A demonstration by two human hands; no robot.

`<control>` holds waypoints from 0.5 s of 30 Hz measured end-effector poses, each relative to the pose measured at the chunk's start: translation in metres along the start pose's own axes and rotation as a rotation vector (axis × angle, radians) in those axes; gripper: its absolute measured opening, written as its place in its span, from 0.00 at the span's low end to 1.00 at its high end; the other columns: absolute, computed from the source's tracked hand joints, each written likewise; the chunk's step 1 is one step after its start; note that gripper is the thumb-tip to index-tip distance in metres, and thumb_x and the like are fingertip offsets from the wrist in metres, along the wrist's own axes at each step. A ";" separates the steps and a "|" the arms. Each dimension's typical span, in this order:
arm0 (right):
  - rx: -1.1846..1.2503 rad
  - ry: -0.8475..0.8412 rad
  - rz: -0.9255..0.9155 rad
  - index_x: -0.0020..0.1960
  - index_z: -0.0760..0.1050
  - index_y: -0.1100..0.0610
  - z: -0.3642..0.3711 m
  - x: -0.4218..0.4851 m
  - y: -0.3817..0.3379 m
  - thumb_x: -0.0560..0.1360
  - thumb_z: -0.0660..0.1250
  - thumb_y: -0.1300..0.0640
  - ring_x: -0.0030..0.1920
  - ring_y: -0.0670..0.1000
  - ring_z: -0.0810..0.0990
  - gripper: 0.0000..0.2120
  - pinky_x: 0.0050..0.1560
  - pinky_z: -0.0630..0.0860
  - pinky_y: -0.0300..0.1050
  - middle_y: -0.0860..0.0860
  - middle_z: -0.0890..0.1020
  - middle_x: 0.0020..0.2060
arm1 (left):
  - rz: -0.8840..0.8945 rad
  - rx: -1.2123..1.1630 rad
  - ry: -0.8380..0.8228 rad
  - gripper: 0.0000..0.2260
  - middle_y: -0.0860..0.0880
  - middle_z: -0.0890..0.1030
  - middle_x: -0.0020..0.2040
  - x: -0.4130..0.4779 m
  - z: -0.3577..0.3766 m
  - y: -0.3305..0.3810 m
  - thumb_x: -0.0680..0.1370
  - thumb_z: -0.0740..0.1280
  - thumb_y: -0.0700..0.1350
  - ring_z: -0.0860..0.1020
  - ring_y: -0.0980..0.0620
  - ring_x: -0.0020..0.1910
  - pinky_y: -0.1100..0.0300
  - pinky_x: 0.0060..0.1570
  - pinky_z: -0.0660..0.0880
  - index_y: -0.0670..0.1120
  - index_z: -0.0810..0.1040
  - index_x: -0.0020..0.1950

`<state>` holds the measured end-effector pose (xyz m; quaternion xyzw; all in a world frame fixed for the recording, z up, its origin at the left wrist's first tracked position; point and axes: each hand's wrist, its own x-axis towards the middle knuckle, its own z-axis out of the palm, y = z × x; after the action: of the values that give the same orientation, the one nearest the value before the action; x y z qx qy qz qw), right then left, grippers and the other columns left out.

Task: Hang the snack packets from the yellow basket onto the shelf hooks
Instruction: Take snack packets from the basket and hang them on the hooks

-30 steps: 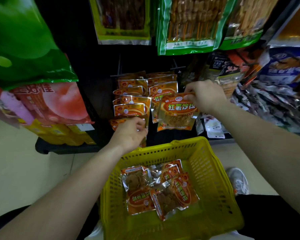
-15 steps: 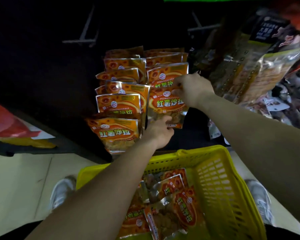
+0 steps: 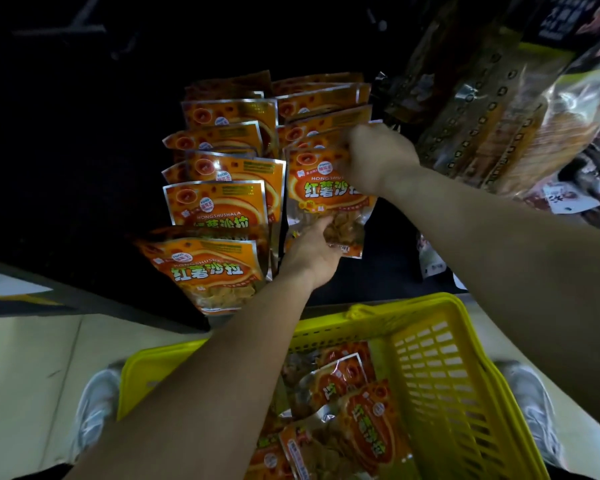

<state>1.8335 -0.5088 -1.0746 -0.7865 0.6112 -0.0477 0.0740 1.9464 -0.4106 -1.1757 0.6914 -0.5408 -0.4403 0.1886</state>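
An orange snack packet [image 3: 323, 195] hangs at the front of the right-hand row of packets on the dark shelf. My right hand [image 3: 378, 157] pinches its top right corner, up at the hook, which is hidden behind the fingers. My left hand [image 3: 309, 252] holds the packet's clear lower part from below. A second row of the same orange packets [image 3: 219, 202] hangs to the left. Below, the yellow basket [image 3: 444, 375] holds several more orange packets [image 3: 354, 417], partly covered by my left forearm.
Larger bags of other snacks [image 3: 506, 126] hang at the upper right, close to my right wrist. The black shelf base [image 3: 84, 292] runs across the left. My two white shoes [image 3: 97, 403] stand on the pale floor either side of the basket.
The view has moved closer to the shelf. My left hand rose from the left row to the bottom of the packet that my right hand holds at the right row.
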 end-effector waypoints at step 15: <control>0.115 0.032 -0.017 0.69 0.69 0.55 -0.051 -0.100 0.008 0.76 0.67 0.50 0.63 0.62 0.70 0.23 0.58 0.75 0.59 0.58 0.74 0.61 | 0.051 0.090 -0.044 0.24 0.48 0.75 0.72 -0.083 -0.038 0.028 0.81 0.64 0.51 0.78 0.48 0.60 0.53 0.61 0.76 0.57 0.65 0.77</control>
<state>1.7923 -0.4172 -1.0243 -0.7854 0.6017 -0.0958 0.1090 1.9590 -0.3526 -1.1012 0.6755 -0.5814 -0.4257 0.1564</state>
